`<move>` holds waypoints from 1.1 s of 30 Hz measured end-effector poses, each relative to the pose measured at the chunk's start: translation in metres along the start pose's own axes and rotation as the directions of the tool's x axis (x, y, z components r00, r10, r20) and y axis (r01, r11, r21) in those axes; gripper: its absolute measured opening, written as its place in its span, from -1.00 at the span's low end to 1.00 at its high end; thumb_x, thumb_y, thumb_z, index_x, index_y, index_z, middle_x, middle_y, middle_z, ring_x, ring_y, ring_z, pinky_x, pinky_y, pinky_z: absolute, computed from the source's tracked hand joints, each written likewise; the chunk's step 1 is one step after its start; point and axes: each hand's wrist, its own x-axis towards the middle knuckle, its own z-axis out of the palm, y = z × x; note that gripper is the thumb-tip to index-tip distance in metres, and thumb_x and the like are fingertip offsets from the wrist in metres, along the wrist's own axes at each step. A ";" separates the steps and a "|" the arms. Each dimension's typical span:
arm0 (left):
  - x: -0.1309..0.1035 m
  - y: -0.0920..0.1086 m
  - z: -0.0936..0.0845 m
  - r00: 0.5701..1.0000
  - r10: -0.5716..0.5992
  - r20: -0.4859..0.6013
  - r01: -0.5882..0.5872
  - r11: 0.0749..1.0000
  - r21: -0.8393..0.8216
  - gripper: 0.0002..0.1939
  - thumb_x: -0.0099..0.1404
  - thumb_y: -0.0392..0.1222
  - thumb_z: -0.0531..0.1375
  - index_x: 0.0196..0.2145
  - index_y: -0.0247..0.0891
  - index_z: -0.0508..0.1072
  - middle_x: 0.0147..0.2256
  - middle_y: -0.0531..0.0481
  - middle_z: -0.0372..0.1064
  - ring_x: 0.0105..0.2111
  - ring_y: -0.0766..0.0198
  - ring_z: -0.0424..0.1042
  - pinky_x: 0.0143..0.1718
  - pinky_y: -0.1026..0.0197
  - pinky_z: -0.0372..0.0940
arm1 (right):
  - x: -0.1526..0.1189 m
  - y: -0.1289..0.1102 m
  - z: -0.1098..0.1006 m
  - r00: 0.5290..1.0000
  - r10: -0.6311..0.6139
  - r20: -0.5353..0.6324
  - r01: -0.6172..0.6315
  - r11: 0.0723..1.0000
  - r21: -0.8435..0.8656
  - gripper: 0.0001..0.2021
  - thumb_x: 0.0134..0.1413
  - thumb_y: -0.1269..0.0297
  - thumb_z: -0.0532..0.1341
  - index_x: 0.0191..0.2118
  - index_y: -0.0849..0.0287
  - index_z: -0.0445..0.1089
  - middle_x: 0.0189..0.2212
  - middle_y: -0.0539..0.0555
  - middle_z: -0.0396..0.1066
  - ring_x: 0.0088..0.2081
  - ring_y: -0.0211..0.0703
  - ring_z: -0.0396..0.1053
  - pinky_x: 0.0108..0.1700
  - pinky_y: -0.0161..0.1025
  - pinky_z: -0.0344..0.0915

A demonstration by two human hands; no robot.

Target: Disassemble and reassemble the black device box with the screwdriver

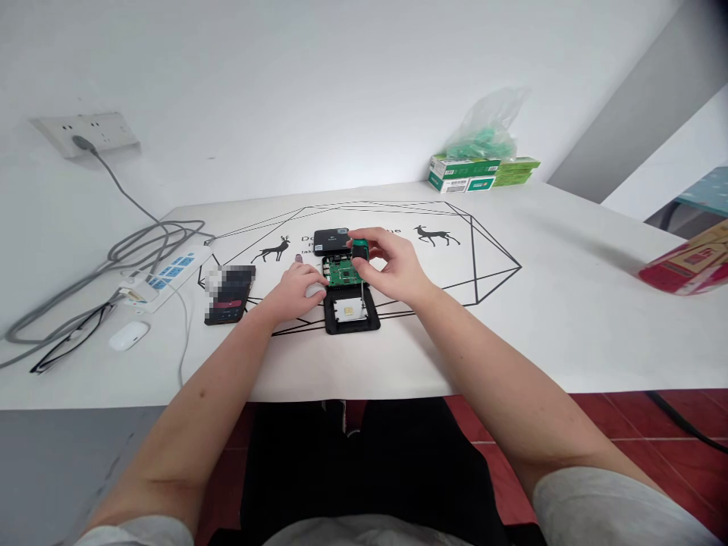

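Observation:
My right hand (395,262) grips a screwdriver (360,249) with a green and black handle. Its thin shaft points down past the near right edge of a green circuit board (343,271). At the board's left edge is my left hand (293,292), thumb and index finger curled against it; a small pale rounded thing (315,290) shows between them, its kind unclear. Just nearer me lies an open black casing (351,327) with a silvery plate (348,309) inside. A black cover (331,242) with small labels lies beyond the board, partly behind my right fingers.
To the left are a phone (230,296), a white earbud case (130,335), glasses (71,337) and a power strip (171,277) with coiled grey cable. Green and white boxes (463,174) under a plastic bag stand at the back right. A red package (685,265) lies far right.

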 end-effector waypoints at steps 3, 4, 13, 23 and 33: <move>0.000 0.000 0.000 1.000 -0.005 -0.002 0.005 1.000 0.000 -0.76 0.46 -0.10 0.22 -0.04 -0.09 0.67 -0.01 -0.12 0.54 0.13 -0.12 0.38 0.36 -0.30 0.24 | 0.001 0.000 -0.001 1.000 -0.006 0.000 0.006 1.000 0.004 -0.62 0.23 0.27 0.30 0.15 0.01 0.54 0.01 0.13 0.67 -0.06 0.01 0.66 -0.20 -0.09 0.65; 0.000 0.000 0.000 1.000 -0.011 -0.002 0.011 1.000 0.001 -0.76 0.46 -0.10 0.22 -0.04 -0.08 0.67 -0.01 -0.12 0.54 0.13 -0.11 0.38 0.35 -0.30 0.25 | 0.001 0.000 -0.001 1.000 -0.004 -0.001 0.004 1.000 0.002 -0.62 0.22 0.27 0.31 0.15 0.01 0.54 0.01 0.13 0.67 -0.06 0.01 0.66 -0.21 -0.10 0.65; -0.001 -0.002 0.000 1.000 -0.006 -0.014 0.006 1.000 0.001 -0.76 0.48 -0.07 0.21 -0.03 -0.09 0.67 -0.01 -0.13 0.54 0.14 -0.11 0.37 0.36 -0.29 0.25 | 0.000 -0.002 0.002 1.000 -0.011 -0.019 0.011 1.000 -0.008 -0.65 0.20 0.26 0.33 0.10 0.01 0.54 -0.05 0.11 0.64 -0.13 -0.04 0.60 -0.25 -0.12 0.61; 0.000 -0.002 0.000 1.000 -0.004 -0.010 0.004 1.000 0.007 -0.75 0.49 -0.06 0.20 -0.03 -0.11 0.66 -0.01 -0.13 0.53 0.13 -0.10 0.39 0.38 -0.27 0.23 | -0.001 0.000 0.002 1.000 -0.011 -0.019 0.011 1.000 -0.029 -0.70 0.19 0.20 0.36 0.03 0.02 0.45 -0.18 0.04 0.50 -0.25 -0.13 0.47 -0.30 -0.17 0.51; 0.000 0.000 -0.002 1.000 -0.013 -0.007 0.014 1.000 0.008 -0.76 0.49 -0.09 0.20 -0.04 -0.07 0.66 -0.02 -0.11 0.55 0.12 -0.10 0.39 0.32 -0.24 0.29 | -0.002 0.001 0.004 0.997 -0.031 -0.063 0.023 0.993 -0.119 -0.68 0.30 -0.06 0.40 0.00 0.00 0.49 -0.20 0.05 0.61 -0.35 -0.13 0.43 -0.23 -0.07 0.47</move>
